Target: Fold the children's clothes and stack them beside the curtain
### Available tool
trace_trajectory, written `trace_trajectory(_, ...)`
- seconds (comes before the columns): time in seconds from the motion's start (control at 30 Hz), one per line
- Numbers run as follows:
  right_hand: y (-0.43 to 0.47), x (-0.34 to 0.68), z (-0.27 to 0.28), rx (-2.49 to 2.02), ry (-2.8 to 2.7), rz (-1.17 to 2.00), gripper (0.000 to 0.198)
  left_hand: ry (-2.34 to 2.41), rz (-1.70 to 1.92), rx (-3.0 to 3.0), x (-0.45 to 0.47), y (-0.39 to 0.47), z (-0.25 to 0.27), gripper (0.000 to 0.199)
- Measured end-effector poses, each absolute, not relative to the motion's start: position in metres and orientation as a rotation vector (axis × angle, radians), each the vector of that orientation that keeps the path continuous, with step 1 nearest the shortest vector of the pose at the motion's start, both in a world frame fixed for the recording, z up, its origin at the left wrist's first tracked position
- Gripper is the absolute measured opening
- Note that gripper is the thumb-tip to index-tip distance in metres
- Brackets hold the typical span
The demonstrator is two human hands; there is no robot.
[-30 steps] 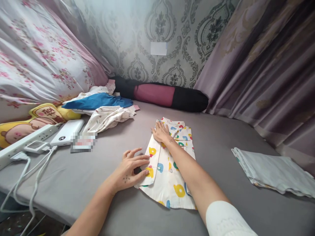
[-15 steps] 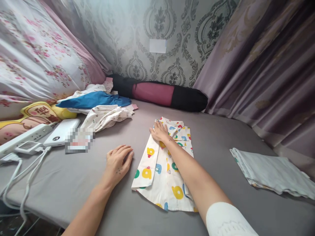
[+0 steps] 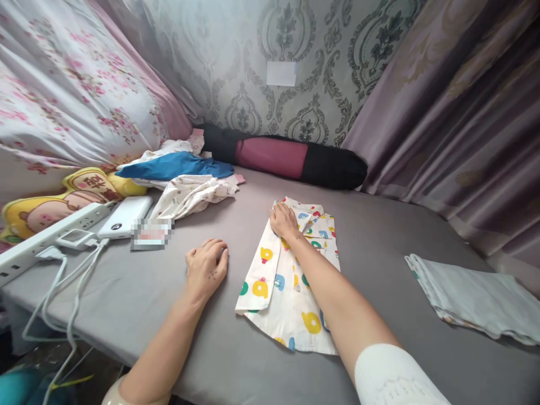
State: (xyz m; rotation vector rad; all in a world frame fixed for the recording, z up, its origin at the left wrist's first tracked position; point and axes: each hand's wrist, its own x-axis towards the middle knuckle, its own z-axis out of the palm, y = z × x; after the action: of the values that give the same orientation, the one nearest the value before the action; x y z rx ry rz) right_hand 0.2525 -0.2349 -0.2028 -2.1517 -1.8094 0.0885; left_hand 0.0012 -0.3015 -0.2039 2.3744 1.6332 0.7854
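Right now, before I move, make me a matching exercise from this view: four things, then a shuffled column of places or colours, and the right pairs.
Things:
1. Left hand
2. Right hand
3. Long roll
4. Folded cloth

Places or colours:
A. Black with a dark pink middle
B. On the printed shirt's upper part
C. Right of the shirt
D. Left of the shirt

Pairs: 1-D, 2-B, 3-A, 4-C.

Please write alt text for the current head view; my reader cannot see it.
A right hand rests on a white, multicoloured-print collared shirt laid on a grey sheet. The left hand is beside it, not touching; a folded pale cloth lies at right, loose clothes at back left.
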Motion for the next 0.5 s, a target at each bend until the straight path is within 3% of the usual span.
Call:
trace_trajectory(0.1,-0.250,0.245,-0.198,-2.146,-1.839,0.078,0.047,1.634,0.761,2.362,0.001,-0.303,-0.203,0.023)
trace_trajectory(0.3,-0.280,0.225,-0.199,-2.209,-1.910,0.243,0.066,1.614,0.765,2.381,0.000,-0.304,-0.204,0.023)
trace_trajectory(0.5,-0.285,0.218,-0.204,-2.227,-1.863,0.229,0.067,1.628,0.782,2.386,-0.001,-0.304,-0.207,0.021)
